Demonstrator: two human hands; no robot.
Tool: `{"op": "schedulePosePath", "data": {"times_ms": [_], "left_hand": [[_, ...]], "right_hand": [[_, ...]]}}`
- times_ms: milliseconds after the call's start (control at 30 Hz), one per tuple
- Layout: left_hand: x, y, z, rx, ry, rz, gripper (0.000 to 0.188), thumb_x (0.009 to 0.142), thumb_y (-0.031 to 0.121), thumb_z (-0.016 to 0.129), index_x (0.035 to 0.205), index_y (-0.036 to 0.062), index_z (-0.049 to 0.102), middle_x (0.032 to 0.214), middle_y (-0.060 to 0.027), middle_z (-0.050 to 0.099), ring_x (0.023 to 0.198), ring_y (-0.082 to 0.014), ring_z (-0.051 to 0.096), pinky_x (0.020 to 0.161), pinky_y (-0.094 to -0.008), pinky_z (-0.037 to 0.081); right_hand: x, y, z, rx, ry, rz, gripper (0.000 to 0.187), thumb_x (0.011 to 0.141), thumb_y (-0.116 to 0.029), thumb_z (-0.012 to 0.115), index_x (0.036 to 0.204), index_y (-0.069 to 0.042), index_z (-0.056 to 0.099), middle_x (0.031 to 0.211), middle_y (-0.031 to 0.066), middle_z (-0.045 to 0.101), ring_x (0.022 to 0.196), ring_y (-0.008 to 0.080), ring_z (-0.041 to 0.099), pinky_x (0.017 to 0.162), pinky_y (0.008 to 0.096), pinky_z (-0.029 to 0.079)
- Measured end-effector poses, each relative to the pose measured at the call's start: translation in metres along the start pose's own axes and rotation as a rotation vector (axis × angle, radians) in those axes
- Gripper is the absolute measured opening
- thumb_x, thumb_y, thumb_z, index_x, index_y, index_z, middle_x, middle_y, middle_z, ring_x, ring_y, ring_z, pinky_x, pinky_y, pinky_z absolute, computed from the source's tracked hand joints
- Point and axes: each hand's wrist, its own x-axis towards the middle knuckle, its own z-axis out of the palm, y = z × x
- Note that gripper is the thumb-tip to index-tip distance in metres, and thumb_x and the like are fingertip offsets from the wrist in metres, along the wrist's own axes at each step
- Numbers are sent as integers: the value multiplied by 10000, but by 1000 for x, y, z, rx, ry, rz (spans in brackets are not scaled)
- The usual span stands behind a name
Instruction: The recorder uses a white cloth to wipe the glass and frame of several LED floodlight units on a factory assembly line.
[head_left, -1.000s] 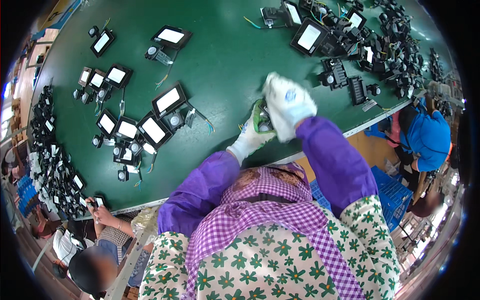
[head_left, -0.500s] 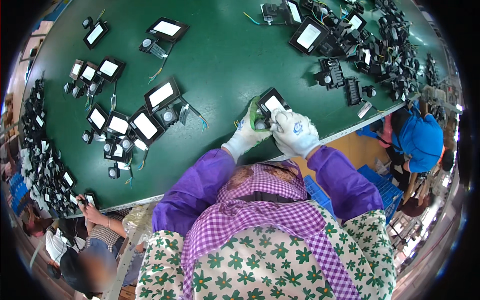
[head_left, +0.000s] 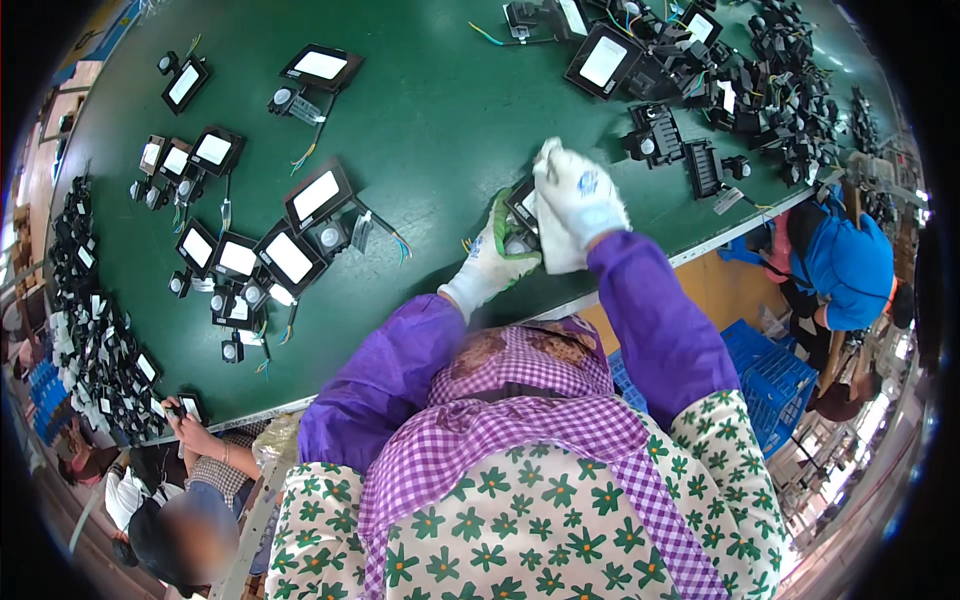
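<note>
A small black floodlight (head_left: 521, 197) with a round sensor lies at the table's near edge, in front of my body. My left hand (head_left: 487, 262), in a white glove with a green palm, grips its lower left side, fingers wrapped round the edge. Over the lamp's right part, my gloved right hand (head_left: 584, 193) is closed on a white cloth (head_left: 560, 248), which hangs down beside the lamp. Cloth and hand cover most of the lamp's front.
Several similar floodlights (head_left: 290, 254) with sensors and loose wires lie to the left on the green table (head_left: 430, 110). A dense heap of lamps (head_left: 790, 90) fills the far right; another lines the left edge. Co-workers sit at both sides. Blue crates (head_left: 765, 375) stand below at right.
My right hand has moved up and slightly left across the lamp, and more of the cloth now shows below it. My left hand keeps its hold on the floodlight.
</note>
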Motion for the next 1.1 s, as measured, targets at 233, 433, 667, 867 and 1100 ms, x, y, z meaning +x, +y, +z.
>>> {"op": "schedulePosePath", "data": {"times_ms": [233, 433, 667, 867, 1100], "left_hand": [[2, -8, -2, 76, 68, 133, 1108, 697, 70, 807, 1564, 59, 117, 1336, -131, 541, 1193, -211, 550, 986, -322, 479], [-7, 1, 6, -2, 57, 53, 1126, 695, 91, 800, 1565, 52, 86, 1345, -173, 545, 1206, -268, 561, 993, -345, 478], [4, -17, 7, 49, 94, 141, 1129, 698, 106, 797, 1568, 54, 78, 1338, -198, 546, 1219, -301, 559, 1014, -365, 467], [-2, -3, 7, 168, 111, 147, 1136, 708, 117, 797, 1571, 68, 61, 1325, -196, 551, 1192, -285, 578, 1008, -368, 473], [0, -8, 3, 103, 92, 120, 1119, 709, 103, 780, 1568, 69, 63, 1296, -189, 574, 1162, -286, 595, 957, -351, 500]], "right_hand": [[-65, 1, 10, -95, -129, -37, 222, 924, -257, 540, 1026, -76, 619, 904, 175, 679, 850, 376, 659, 797, 470, 527], [-31, 32, -11, 338, 164, 534, 307, 946, -304, 585, 1033, -17, 650, 909, 191, 699, 865, 367, 673, 773, 431, 506], [-35, 28, -5, 531, -174, 574, 296, 894, -276, 639, 1011, -9, 688, 842, 141, 705, 727, 225, 626, 709, 368, 493], [-6, 31, 10, 529, -258, 453, 292, 888, -275, 626, 951, 6, 673, 792, 154, 687, 670, 204, 572, 677, 372, 478], [3, 7, -12, 215, -362, 415, 308, 892, -303, 647, 989, -14, 686, 867, 136, 725, 757, 263, 649, 732, 369, 499]]}}
